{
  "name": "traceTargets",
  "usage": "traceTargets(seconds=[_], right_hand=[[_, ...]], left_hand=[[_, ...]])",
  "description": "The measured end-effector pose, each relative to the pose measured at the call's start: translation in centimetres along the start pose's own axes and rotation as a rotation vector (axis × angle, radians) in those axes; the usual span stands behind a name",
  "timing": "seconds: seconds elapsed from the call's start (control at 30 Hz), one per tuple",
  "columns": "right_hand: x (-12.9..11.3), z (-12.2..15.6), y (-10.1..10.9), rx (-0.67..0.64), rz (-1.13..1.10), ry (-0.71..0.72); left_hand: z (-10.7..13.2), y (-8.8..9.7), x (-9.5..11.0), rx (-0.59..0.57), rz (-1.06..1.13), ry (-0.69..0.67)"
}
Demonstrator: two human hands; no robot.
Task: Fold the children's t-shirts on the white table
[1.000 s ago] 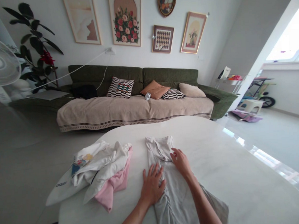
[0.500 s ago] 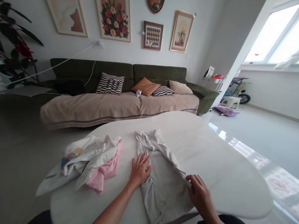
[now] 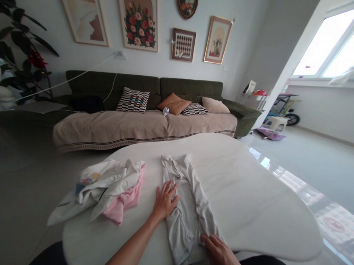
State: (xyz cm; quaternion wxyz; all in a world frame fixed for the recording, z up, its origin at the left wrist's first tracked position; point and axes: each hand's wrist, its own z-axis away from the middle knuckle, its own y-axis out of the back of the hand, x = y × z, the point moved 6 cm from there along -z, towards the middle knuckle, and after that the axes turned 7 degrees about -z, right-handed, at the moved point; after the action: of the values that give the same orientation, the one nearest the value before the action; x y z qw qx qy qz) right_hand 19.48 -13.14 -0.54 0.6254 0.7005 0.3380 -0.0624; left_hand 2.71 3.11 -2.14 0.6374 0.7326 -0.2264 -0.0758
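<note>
In the head view, the only one, a grey garment (image 3: 187, 198) lay lengthwise on the white table (image 3: 243, 184), between the two hands, its far end towards the sofa (image 3: 189, 87) and its near end by the table's near edge. The left hand (image 3: 166, 201) rested palm down on the garment's left side, fingers spread, seeming to press the cloth rather than grip it. The right hand (image 3: 219, 253) was at the lower right part, fingers bent and tips on the fabric; its thumb was hidden, so whether it pinched the cloth could not be made out. The right side ran long and rumpled beside the flatter middle, and the left side was bunched into creases near the left hand. To do this well, the left palm was best used as a light anchor, while the right side called for being laid straight, in line with the left, and smoothed by the fingertips. The creases seemed worth easing out too, since they would likely spoil an even edge, and a hard tug at the near end could have dragged everything askew. White clothing (image 3: 108, 182) and a pink garment (image 3: 125, 203) sat heaped together to the left, apart from the grey one
</note>
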Motion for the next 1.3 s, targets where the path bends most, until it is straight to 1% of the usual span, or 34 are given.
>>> traceTargets(seconds=[0.07,0.1,0.17,0.23,0.3,0.37,0.43,0.53,0.63,0.7,0.73,0.77,0.83,0.9,0.93,0.97,1.03,1.1,1.13,1.2,1.3], right_hand=[[-0.2,-0.6,0.7,-0.039,-0.097,-0.053],[0.0,-1.2,1.4,-0.035,-0.142,-0.078],[0.8,-3.0,2.9,0.033,-0.179,-0.114],[2.0,-5.3,3.8,0.13,-0.133,-0.127],[3.2,-7.3,3.2,0.178,-0.034,-0.134],[4.0,-8.5,1.4,0.155,0.071,-0.163],[4.3,-8.5,-0.7,0.088,0.151,-0.22],[4.2,-6.8,-2.8,-0.028,0.201,-0.325],[3.7,-4.8,-3.2,-0.117,0.192,-0.396],[3.5,-4.5,-2.5,-0.151,0.175,-0.404],[3.3,-5.0,-1.8,-0.137,0.167,-0.39],[3.0,-5.8,-1.0,-0.1,0.156,-0.363],[2.5,-8.9,1.0,0.016,0.122,-0.298],[2.1,-13.0,2.5,0.119,0.081,-0.266],[2.2,-15.3,2.8,0.149,0.069,-0.279],[2.2,-17.5,2.7,0.174,0.067,-0.295],[2.5,-21.4,1.9,0.216,0.073,-0.334],[2.9,-23.8,0.4,0.254,0.084,-0.379],[3.2,-24.5,-0.4,0.273,0.091,-0.405],[3.9,-25.0,-1.7,0.31,0.104,-0.457],[5.0,-24.8,-2.2,0.364,0.106,-0.524]], left_hand=[[0.0,-0.2,-0.1,-0.002,0.011,-0.003],[0.0,-0.2,-0.2,-0.005,0.019,-0.001],[0.0,-0.4,-0.4,-0.015,0.035,0.017],[-0.2,-0.6,-0.5,-0.024,0.049,0.041],[-0.3,-0.6,-0.4,-0.034,0.049,0.052],[-0.4,-0.5,-0.3,-0.039,0.03,0.045],[-0.1,-0.2,-0.2,-0.044,0.009,0.028],[1.0,0.3,-0.2,-0.055,0.014,-0.009],[2.5,0.8,-0.4,-0.036,0.076,-0.064],[3.1,1.1,-0.7,-0.005,0.138,-0.065],[3.3,1.3,-0.8,0.007,0.164,-0.051],[3.3,1.3,-0.9,0.015,0.182,-0.035],[3.2,1.4,-0.8,0.013,0.192,-0.026],[3.0,1.4,-0.7,0.008,0.179,-0.034],[3.0,1.4,-0.6,0.005,0.171,-0.037],[2.9,1.3,-0.6,0.004,0.164,-0.034],[2.9,1.3,-0.7,-0.004,0.156,-0.026],[3.0,1.2,-0.8,-0.019,0.16,-0.024],[3.0,1.2,-0.9,-0.025,0.164,-0.025],[3.1,1.1,-1.0,-0.031,0.168,-0.03],[3.0,1.1,-1.0,-0.034,0.167,-0.034]])
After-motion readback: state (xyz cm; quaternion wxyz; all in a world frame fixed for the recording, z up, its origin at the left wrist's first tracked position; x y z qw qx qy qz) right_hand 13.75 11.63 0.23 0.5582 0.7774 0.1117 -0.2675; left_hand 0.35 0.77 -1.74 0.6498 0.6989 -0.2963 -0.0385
